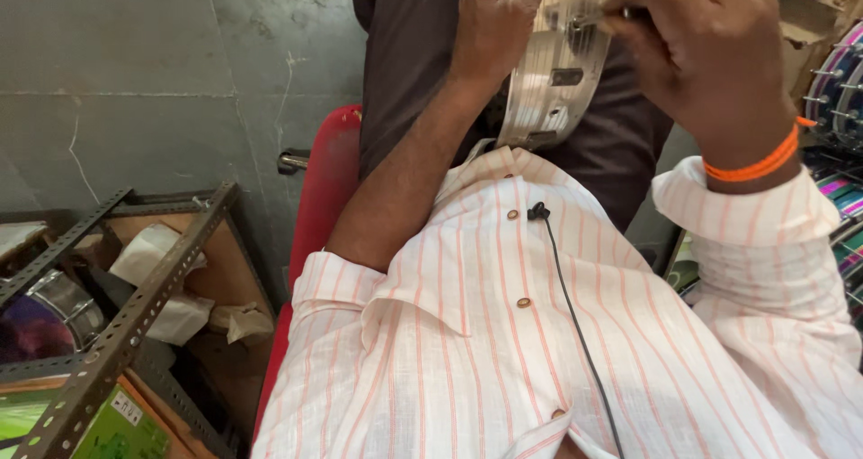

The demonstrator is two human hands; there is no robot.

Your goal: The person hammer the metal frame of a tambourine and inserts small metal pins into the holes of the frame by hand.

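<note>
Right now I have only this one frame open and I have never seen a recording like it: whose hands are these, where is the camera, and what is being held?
There is no machine here. The single picture comes from a camera worn on a person's head, looking down along their own chest, so the striped shirt with a small clip-on microphone fills the lower part. Both hands are the wearer's own, raised near the top edge. The left hand steadies a shiny metal drum shell resting against the lap. The right hand, with an orange wristband, pinches a thin tool against the shell; its type is too small to tell. The person sits on a red chair. At lower left a perforated metal rack holds a drum and crumpled paper. More drums show at the right edge.
</note>
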